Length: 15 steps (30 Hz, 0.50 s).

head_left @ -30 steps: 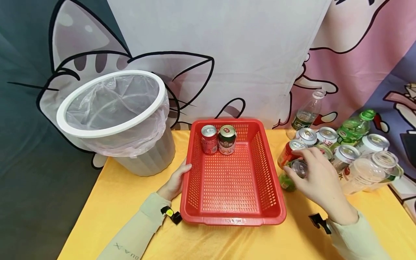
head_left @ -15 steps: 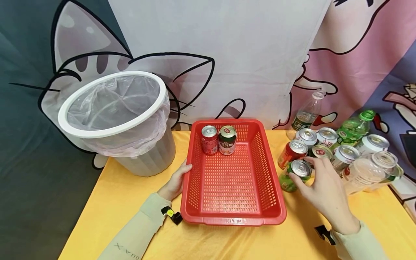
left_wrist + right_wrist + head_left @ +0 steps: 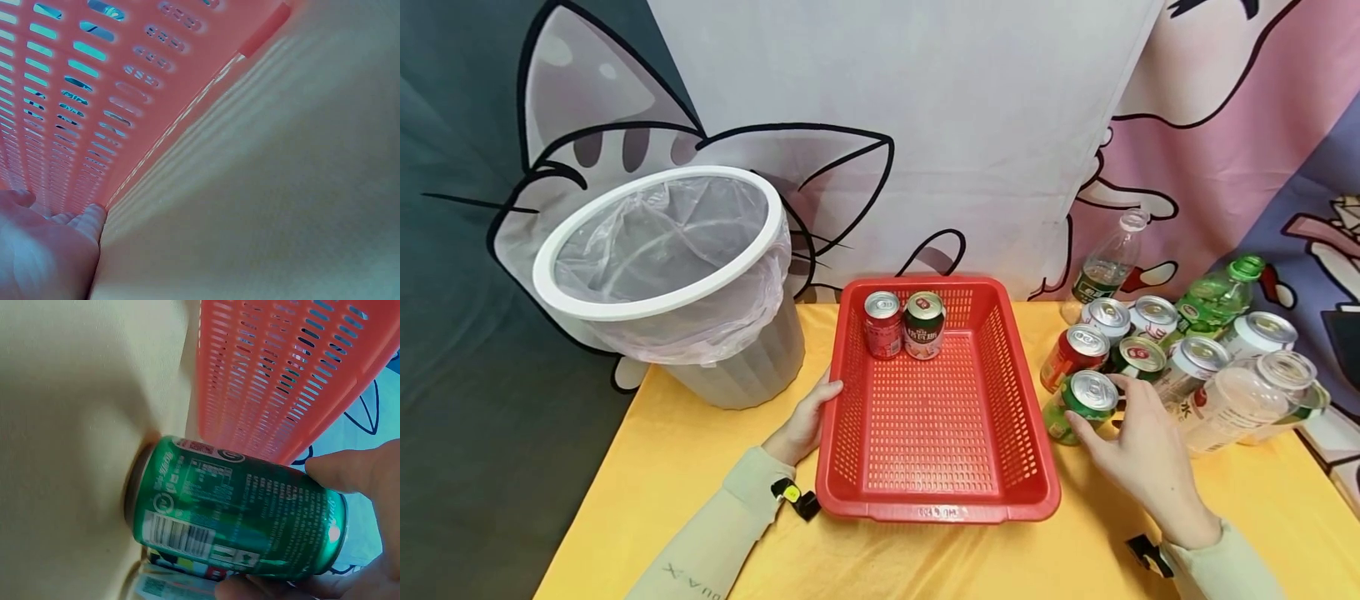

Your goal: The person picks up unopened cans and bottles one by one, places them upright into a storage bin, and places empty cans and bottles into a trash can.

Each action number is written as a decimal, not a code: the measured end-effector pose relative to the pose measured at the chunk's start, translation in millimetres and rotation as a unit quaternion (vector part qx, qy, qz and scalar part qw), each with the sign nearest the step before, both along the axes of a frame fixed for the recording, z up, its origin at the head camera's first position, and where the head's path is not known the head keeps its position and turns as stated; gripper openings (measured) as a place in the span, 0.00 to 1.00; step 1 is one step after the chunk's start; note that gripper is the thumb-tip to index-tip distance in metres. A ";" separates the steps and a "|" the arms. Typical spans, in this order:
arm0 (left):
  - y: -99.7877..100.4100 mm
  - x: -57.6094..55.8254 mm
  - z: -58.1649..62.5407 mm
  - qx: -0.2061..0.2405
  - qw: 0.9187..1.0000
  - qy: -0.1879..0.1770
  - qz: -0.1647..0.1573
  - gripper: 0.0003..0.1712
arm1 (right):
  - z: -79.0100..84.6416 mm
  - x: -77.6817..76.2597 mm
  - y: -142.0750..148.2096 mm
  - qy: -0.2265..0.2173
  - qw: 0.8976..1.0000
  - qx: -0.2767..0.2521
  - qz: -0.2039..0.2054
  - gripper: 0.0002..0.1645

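The green can [image 3: 1084,404], standing at centre right of the head view just beside the basket [image 3: 1033,467], is pinched by the right hand [image 3: 1138,450] and is best lifted straight, while the left hand [image 3: 802,421] rests straight-fingered against the basket's wall.

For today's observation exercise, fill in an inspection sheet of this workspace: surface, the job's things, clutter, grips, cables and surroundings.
Surface: table under a yellow cloth, somewhat wrinkled.
Job's things: green can standing on the cloth just right of the red basket; two cans upright in the basket's far left corner.
Clutter: a cluster of cans and plastic bottles at the right edge; lined white bin at the far left.
Grips: right hand holds the green can between thumb and fingers; left hand rests against the basket's left wall.
Cables: nothing seen.
Surroundings: cartoon cat backdrop behind the table.
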<state>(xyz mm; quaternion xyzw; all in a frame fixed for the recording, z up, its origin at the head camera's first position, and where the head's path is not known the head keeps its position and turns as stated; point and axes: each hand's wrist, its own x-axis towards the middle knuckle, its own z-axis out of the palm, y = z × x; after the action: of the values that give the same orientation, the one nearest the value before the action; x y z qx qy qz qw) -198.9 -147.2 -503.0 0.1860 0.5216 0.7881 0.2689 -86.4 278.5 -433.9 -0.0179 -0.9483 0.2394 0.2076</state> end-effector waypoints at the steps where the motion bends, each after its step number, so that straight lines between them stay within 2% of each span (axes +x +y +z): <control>1: 0.1 0.0 -0.1 0.000 1.000 0.000 0.000 0.40 | -0.7 -0.3 -0.1 -0.001 1.000 -0.005 0.000 0.44; 5: 0.0 -0.1 0.0 0.001 1.000 0.002 -0.001 0.40 | -3.6 -1.2 0.2 0.001 1.000 -0.024 0.004 0.45; 15: 0.2 0.5 0.9 0.004 1.000 0.001 -0.002 0.40 | -5.2 -1.2 -0.2 0.037 0.999 -0.030 0.019 0.45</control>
<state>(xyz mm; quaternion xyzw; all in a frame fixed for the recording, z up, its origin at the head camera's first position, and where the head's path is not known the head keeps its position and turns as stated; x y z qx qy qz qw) -198.3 -147.0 -502.1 0.1888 0.5188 0.7893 0.2687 -87.6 278.3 -439.1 0.0029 -0.9326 0.2722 0.2370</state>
